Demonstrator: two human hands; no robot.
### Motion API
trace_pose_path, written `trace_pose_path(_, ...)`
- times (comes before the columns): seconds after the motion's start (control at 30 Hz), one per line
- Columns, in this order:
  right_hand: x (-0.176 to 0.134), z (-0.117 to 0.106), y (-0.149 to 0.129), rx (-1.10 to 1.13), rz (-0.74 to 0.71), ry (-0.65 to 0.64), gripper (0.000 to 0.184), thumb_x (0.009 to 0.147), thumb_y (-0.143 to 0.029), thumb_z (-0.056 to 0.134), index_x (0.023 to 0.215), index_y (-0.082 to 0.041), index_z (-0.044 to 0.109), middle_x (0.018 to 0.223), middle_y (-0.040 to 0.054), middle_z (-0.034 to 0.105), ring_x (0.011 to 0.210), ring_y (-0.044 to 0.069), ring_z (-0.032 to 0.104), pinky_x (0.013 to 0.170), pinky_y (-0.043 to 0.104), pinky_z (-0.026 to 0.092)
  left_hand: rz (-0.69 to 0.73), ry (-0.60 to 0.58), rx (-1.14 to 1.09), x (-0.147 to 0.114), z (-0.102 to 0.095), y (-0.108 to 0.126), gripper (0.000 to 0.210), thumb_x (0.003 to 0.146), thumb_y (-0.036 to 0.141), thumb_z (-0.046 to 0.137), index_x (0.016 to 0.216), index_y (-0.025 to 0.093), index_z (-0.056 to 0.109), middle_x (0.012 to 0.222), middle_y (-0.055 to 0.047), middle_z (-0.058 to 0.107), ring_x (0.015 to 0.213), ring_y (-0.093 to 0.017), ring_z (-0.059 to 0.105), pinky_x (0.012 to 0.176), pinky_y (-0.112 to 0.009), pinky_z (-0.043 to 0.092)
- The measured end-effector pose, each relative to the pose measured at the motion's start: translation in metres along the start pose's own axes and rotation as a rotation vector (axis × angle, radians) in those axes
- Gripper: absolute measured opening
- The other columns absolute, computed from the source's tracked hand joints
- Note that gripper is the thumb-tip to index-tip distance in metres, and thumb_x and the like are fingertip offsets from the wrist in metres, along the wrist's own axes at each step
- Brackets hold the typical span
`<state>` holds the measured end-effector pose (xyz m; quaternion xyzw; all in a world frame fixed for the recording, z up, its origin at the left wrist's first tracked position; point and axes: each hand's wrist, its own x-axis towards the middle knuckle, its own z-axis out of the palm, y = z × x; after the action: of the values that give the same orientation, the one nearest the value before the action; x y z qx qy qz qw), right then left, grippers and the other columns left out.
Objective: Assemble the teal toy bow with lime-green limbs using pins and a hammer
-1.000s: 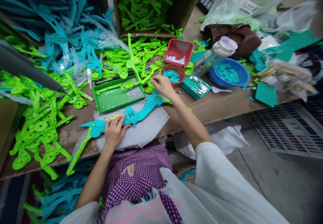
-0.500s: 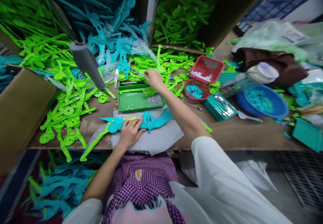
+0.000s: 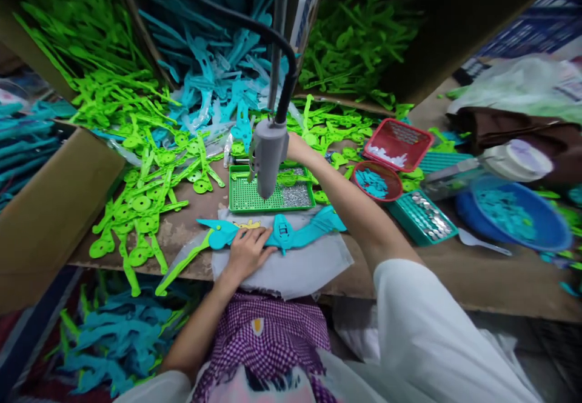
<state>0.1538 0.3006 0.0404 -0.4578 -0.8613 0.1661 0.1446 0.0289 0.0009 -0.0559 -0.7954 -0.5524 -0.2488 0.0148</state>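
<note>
My left hand (image 3: 249, 250) lies spread over a long turquoise plastic piece (image 3: 302, 233), pressing it on a white cloth (image 3: 291, 276). At that piece's left end a lime-green arm (image 3: 186, 263) is joined, with a clear strip beside it. A grey electric screwdriver (image 3: 269, 157) hangs upright in front of my right hand (image 3: 294, 147). The screwdriver hides its fingers, so whether they hold anything cannot be seen. Just below is a green tray (image 3: 243, 200) with small metal bits at its right side and a lime-green arm across it.
Lime-green parts (image 3: 140, 209) are heaped to the left beside a cardboard box (image 3: 63, 203). To the right stand a red basket (image 3: 400, 148), a round red bowl (image 3: 377, 182), a teal tray of metal discs (image 3: 422, 218), a white spoon (image 3: 484, 242) and a blue basin (image 3: 513, 221).
The view has shifted, so the bench appears farther right. The hanging screwdriver has come from the left to in front of my right hand and now hangs upright. My left hand stays on the turquoise piece.
</note>
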Motion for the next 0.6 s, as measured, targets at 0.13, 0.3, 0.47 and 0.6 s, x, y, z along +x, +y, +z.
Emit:
trace_pose_path(0.13,-0.035,-0.011,0.022,0.065,0.081,0.187,0.029,0.093,-0.029,0.049,0.097,-0.014,0.073,0.096,0.0134,0.075,0.09,0.027,0.067,0.083,0.043,0.05,-0.017,-0.015,-0.011,0.001,0.0,0.0,0.041,0.093,0.042,0.06,0.127,0.019,0.063,0.114,-0.009,0.072,0.104,-0.022,0.067,0.09,-0.037,0.047)
trace_pose_path(0.3,-0.074,0.013,0.013,-0.018,-0.12,-0.096,0.025,0.092,-0.024,0.05,0.098,-0.017,0.074,0.1,0.0106,0.075,0.091,0.023,0.067,0.084,0.036,0.048,-0.022,-0.044,-0.024,0.001,0.0,0.0,0.04,0.093,0.042,0.059,0.126,0.02,0.065,0.114,-0.009,0.072,0.104,-0.023,0.067,0.09,-0.037,0.047)
trace_pose_path(0.47,-0.042,0.028,0.008,-0.13,-0.078,0.0,0.029,0.094,-0.017,0.044,0.102,-0.015,0.072,0.117,0.0132,0.07,0.108,0.024,0.06,0.092,0.038,0.042,-0.025,-0.038,-0.011,0.002,-0.002,0.0,0.04,0.095,0.043,0.057,0.126,0.019,0.065,0.114,-0.01,0.073,0.104,-0.022,0.067,0.09,-0.036,0.046)
trace_pose_path(0.6,-0.019,0.022,0.008,-0.346,-0.084,-0.15,0.027,0.094,-0.023,0.047,0.095,-0.012,0.072,0.11,0.0165,0.071,0.103,0.027,0.06,0.093,0.043,0.036,0.001,-0.004,0.007,0.002,-0.002,0.0,0.039,0.096,0.042,0.056,0.125,0.018,0.065,0.114,-0.009,0.073,0.103,-0.021,0.067,0.091,-0.036,0.045)
